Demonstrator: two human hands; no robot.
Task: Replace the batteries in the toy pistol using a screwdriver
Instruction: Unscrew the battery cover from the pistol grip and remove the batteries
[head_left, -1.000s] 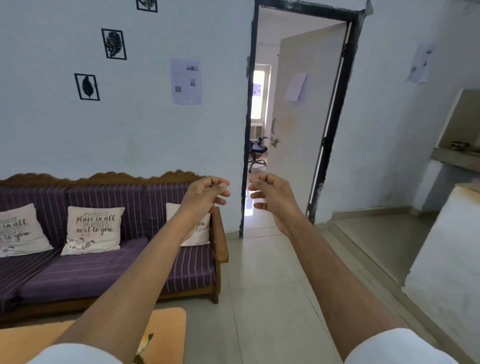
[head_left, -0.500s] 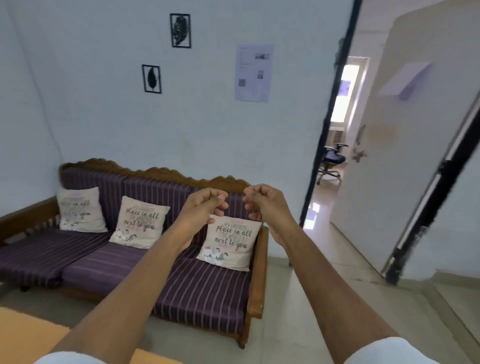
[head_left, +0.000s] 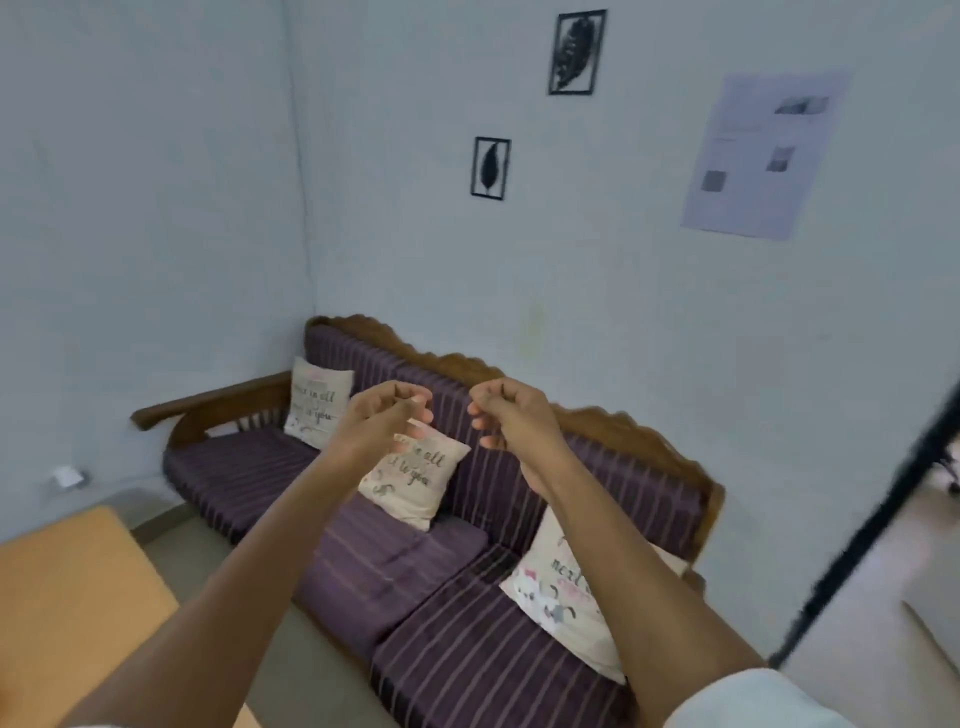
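Above sofa: both hands, curled, empty.

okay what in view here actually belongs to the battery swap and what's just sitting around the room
Job: only the left hand and right hand, both empty; no pistol, screwdriver or batteries in view.

Lying about: sofa, three cushions, leaf frames, wall paper, orange table.
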